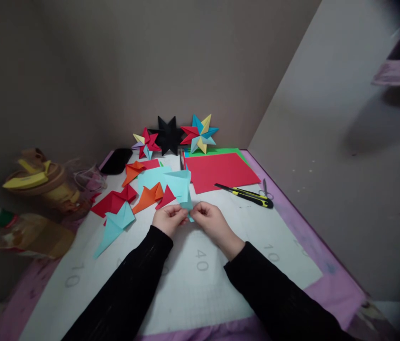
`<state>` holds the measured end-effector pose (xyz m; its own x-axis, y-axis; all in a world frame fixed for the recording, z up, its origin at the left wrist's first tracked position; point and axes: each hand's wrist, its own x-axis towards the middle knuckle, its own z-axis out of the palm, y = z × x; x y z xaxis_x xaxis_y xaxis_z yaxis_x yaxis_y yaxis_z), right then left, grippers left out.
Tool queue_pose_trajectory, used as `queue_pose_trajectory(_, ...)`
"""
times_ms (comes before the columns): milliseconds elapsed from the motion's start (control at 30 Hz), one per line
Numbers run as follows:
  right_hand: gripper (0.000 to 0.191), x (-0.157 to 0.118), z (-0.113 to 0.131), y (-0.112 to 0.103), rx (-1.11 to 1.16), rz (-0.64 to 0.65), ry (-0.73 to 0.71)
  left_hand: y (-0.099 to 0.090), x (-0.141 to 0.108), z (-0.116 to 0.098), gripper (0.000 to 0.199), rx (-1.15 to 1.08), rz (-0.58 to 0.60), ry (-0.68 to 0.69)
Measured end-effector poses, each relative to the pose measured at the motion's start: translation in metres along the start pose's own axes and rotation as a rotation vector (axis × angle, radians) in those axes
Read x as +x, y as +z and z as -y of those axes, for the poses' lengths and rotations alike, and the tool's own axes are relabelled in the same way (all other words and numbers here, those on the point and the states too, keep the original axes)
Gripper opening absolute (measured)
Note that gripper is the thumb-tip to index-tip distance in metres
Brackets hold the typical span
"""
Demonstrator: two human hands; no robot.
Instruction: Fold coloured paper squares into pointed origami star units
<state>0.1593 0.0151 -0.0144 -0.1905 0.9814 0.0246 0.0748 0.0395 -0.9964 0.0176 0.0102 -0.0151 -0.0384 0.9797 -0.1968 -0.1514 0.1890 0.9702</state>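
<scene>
Between my two hands is a folded sheet of light blue paper [184,189], raised above the white mat. My left hand [170,219] pinches its lower left edge, and my right hand [208,219] pinches the lower right edge. The fingertips nearly meet at the bottom of the paper. Left of my hands lie folded paper pieces: an orange one [147,198], a red one [114,201] and a light blue one [115,225]. A small red folded piece [166,197] sits just beyond my left hand. Flat light blue paper [150,179] lies behind.
Red sheets [221,170] lie at the back right, with a utility knife [247,195] and small scissors [265,190] nearby. Several-pointed paper stars, one black [169,136] and one multicoloured [201,134], lean at the wall. A bottle [25,229] and a cup [48,184] stand left.
</scene>
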Motion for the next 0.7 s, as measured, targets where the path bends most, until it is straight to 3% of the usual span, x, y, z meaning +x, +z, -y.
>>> queue_pose_trajectory(167,0.013,-0.001,-0.0009,0.0021,-0.024,-0.022,-0.039,-0.0003,-0.0025,-0.0013,0.017,0.116,0.025,0.033)
queue_pose_trajectory(533,0.014,-0.0033,0.0032,0.0008,-0.003,0.101,0.036,-0.0039,0.0012,-0.0013,0.027,0.082,-0.114,0.016)
queue_pose_trajectory(700,0.016,-0.0002,0.0032,-0.0002,0.161,0.001,-0.011,0.0028,-0.0027,-0.0001,0.032,0.025,-0.068,0.088)
